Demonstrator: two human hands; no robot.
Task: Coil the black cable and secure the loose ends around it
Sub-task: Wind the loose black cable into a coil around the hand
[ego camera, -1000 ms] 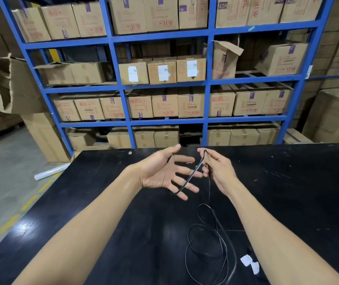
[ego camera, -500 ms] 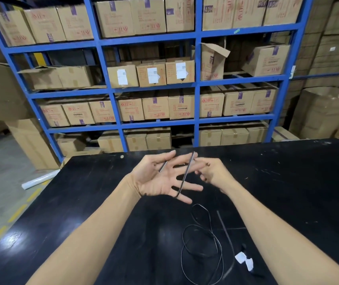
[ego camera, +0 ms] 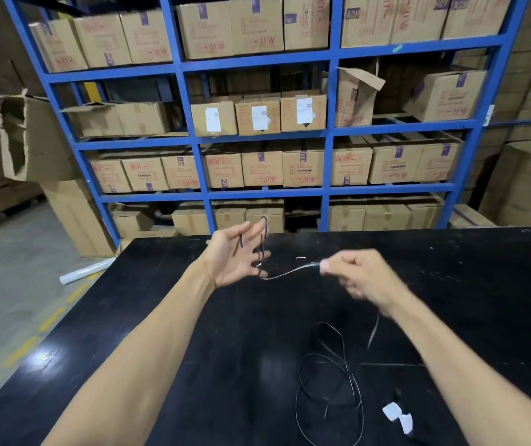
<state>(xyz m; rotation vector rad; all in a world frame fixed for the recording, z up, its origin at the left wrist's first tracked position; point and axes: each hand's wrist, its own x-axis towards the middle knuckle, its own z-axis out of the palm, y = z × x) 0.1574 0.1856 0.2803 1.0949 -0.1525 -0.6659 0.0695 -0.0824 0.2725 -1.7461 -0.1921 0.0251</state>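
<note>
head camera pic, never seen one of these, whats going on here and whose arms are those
The camera sits on a person's head, looking forward and down, so the arms are their own. The left hand is open, fingers spread, with the black cable looped around them. The right hand pinches the cable further along and pulls it sideways; it is blurred. The rest of the cable lies in loose loops on the black table, near a white tag. Behind stand blue shelves of cardboard boxes.

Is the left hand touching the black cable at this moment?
Touching. The head view shows the black cable looped over the spread fingers of the open left hand and running to the right hand.
</note>
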